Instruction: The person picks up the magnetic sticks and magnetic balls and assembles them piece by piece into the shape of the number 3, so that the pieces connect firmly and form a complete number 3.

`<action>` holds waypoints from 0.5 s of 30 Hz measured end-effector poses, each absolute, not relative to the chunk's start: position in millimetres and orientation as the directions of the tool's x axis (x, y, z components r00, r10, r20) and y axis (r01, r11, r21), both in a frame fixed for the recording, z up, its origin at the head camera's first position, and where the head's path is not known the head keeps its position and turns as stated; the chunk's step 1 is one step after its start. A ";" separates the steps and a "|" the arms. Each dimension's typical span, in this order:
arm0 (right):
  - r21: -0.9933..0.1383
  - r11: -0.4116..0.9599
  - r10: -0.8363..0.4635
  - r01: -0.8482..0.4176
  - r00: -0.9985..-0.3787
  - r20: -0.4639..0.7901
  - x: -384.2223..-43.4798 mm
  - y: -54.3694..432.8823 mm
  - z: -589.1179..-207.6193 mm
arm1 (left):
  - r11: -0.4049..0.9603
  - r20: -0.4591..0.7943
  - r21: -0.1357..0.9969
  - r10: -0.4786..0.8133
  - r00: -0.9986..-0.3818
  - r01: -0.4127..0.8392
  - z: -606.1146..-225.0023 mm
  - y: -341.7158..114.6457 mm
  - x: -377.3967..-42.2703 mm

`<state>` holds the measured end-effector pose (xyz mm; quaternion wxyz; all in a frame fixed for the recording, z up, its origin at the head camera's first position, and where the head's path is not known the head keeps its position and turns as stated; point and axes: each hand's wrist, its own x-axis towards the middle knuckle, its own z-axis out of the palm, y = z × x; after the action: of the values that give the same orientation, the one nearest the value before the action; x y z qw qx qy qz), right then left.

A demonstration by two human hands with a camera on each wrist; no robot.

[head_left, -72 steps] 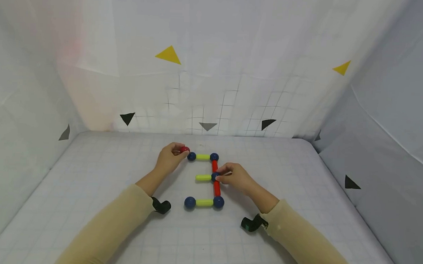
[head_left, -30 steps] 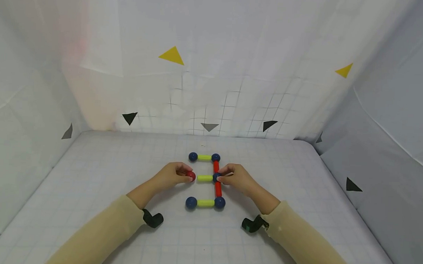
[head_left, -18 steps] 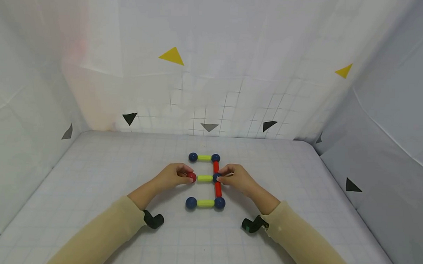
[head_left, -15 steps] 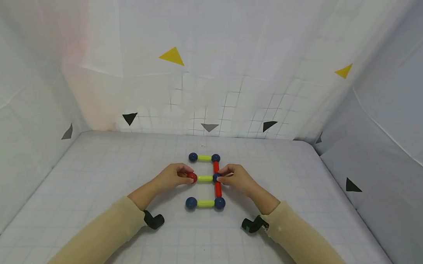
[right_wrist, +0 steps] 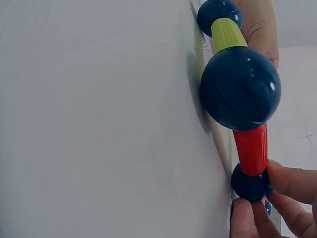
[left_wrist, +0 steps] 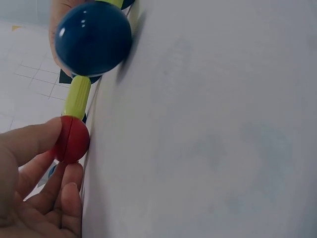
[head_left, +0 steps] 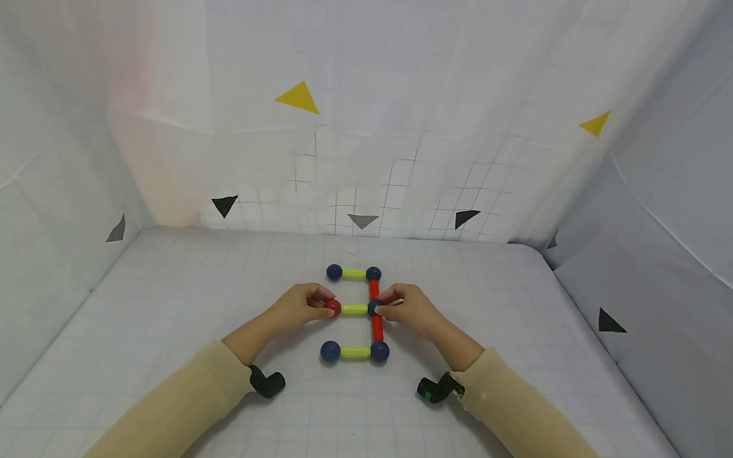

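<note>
On the table lies a figure of balls and rods. Two red rods (head_left: 378,329) run down its right side between blue balls, and three yellow-green rods (head_left: 355,309) point left from it. My left hand (head_left: 297,303) pinches a red ball (left_wrist: 73,140) between thumb and fingers, and the ball touches the left end of the middle yellow-green rod. My right hand (head_left: 413,310) pinches the middle blue ball (right_wrist: 250,183), which its fingertips partly cover. Blue balls cap the left ends of the top and bottom rods, such as the near blue ball (head_left: 330,352).
The table (head_left: 354,417) has a white cover with a faint grid. White sheets stand behind it and at both sides, with black and yellow triangles (head_left: 298,97) on them. A dark wrist mount (head_left: 267,382) sits at each sleeve cuff.
My left hand has brought the red ball from beside the top left blue ball toward me, then slightly right against the middle rod's end. My right hand has kept its hold.
</note>
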<state>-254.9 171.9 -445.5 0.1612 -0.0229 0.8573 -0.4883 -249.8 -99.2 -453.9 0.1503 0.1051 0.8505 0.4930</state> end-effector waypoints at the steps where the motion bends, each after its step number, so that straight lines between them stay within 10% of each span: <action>1: -0.846 0.519 -0.197 0.119 -0.947 -0.254 -255.0 171.4 -445.5 | 0.495 -0.152 0.869 0.323 -0.934 0.030 -453.3 -98.8 -249.4; 15: -0.846 0.516 -0.169 0.136 -0.952 -0.256 -258.1 167.6 -444.4 | 0.521 -0.139 0.853 0.271 -0.952 0.024 -454.5 -94.6 -249.4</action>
<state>-258.1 167.6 -444.4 0.1549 -0.0097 0.8568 -0.4917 -249.4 -94.6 -454.5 0.1284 0.0856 0.8625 0.4820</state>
